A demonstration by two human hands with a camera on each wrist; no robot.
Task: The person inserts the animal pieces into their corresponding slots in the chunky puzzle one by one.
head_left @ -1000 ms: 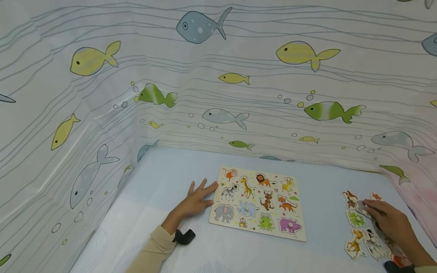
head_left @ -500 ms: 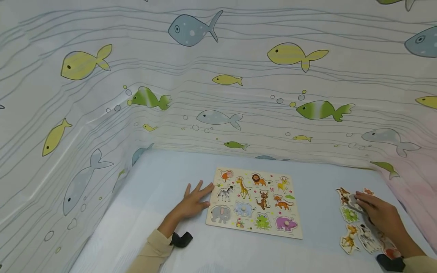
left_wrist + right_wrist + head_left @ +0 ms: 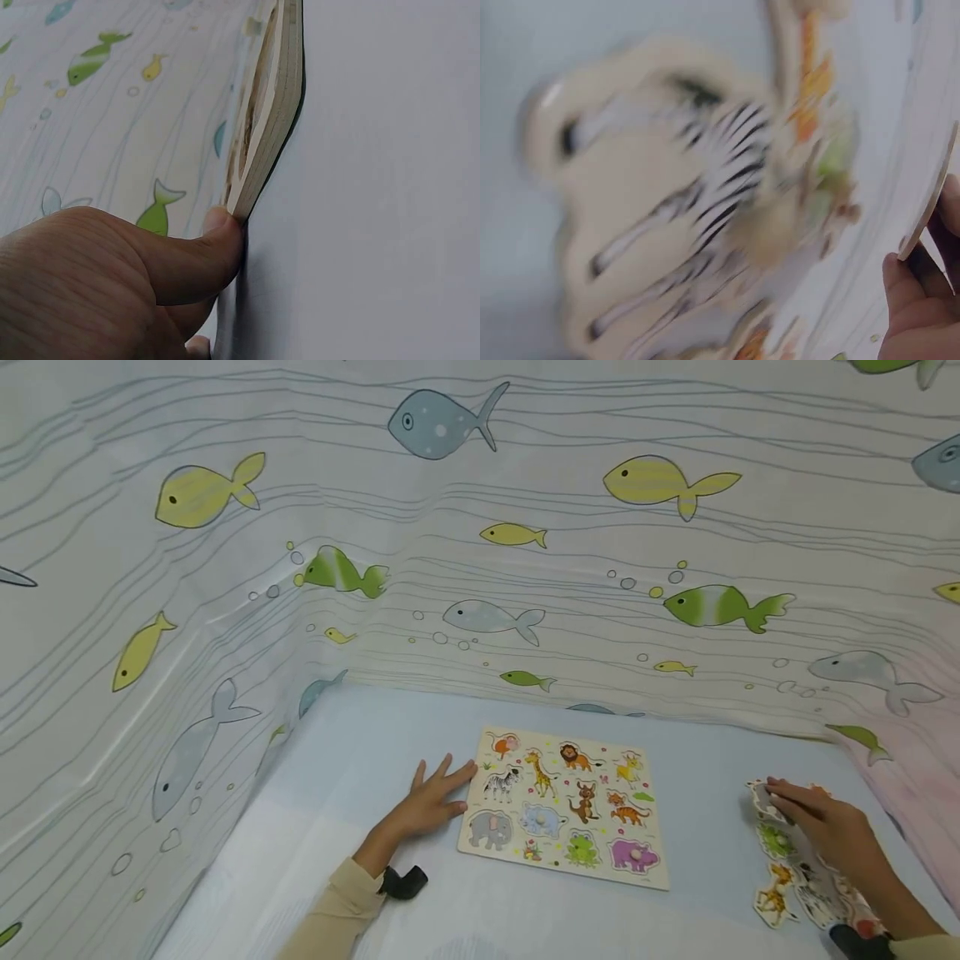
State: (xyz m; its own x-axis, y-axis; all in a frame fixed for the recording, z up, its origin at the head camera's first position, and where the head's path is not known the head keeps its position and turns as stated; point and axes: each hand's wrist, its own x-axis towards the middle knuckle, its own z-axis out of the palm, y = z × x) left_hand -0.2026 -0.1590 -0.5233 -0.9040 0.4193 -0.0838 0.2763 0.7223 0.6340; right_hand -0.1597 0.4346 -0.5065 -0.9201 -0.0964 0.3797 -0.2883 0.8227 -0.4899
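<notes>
A wooden animal puzzle board lies on the table. My left hand rests at its left edge with fingers spread; in the left wrist view the thumb touches the board's corner. On the right, my right hand pinches a grey puzzle piece, held over the loose pieces. The right wrist view shows the held piece edge-on between fingers and thumb, its picture hidden. Below the hand lie a frog piece, a giraffe piece and a zebra piece, partly covered.
The board holds a blue rhino piece and a purple hippo piece, both with knobs. A cloth printed with fish rises behind and left of the pale blue table. More loose pieces lie partly hidden under the right forearm.
The right hand has raised the grey piece and shifted it slightly left, over the brown animal piece. The left hand stays on the board's edge. The head view swayed slightly.
</notes>
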